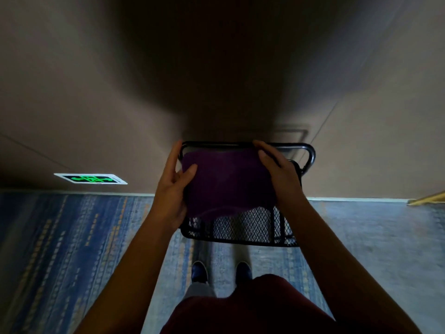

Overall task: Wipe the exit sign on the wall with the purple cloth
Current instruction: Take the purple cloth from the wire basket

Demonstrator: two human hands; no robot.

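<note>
Both hands pinch the purple cloth by its side edges over the black mesh cart: left hand, right hand. The exit sign glows left of the cart, low on the wall, long axis horizontal.

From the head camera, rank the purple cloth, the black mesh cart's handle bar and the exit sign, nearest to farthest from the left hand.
1. purple cloth: in the left hand grip, centre.
2. handle bar of the cart: just above the fingertips, running right.
3. exit sign: off to the left, low on the wall.
</note>
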